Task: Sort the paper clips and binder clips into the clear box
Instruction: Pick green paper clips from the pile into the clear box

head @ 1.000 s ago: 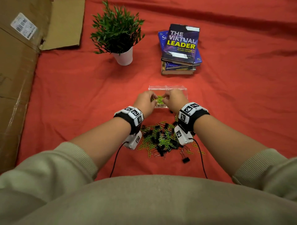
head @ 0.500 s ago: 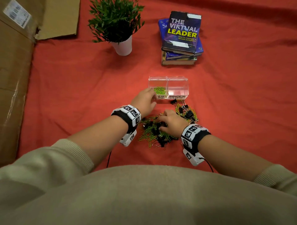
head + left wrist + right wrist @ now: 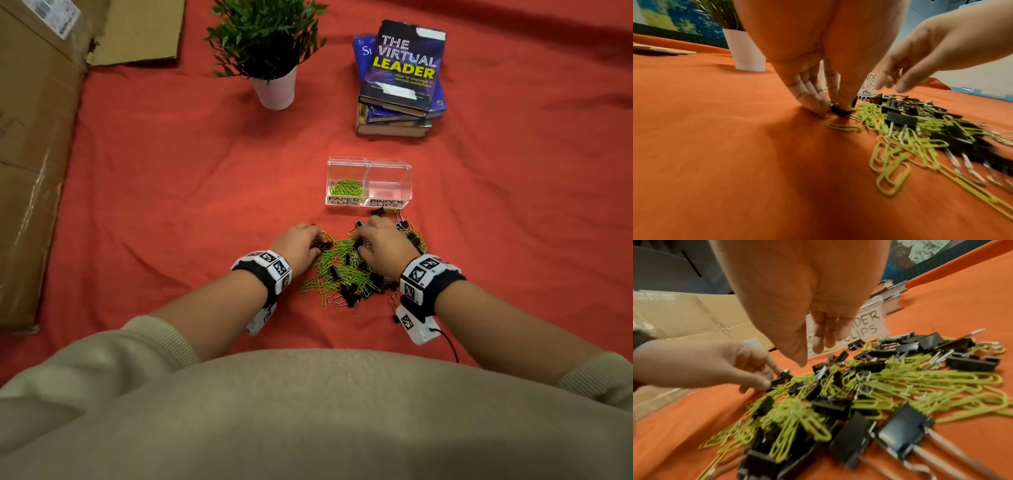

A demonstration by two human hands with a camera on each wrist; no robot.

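A clear two-part box stands on the red cloth. Its left part, labelled PAPER CLIPS, holds green paper clips; the right part, labelled BINDER CLIPS, looks bare. Nearer me lies a mixed pile of green paper clips and black binder clips. My left hand is at the pile's left edge, and in the left wrist view its thumb and fingers pinch a small black binder clip. My right hand hovers over the pile's far side; its fingers hang relaxed and hold nothing.
A potted plant and a stack of books stand beyond the box. Flattened cardboard lies along the left side. Cables run from both wrist cameras toward my body.
Both hands left the box's paper clip compartment. The right hand came down to the pile first, then the left hand drew back to the pile's left edge and pinched a binder clip.
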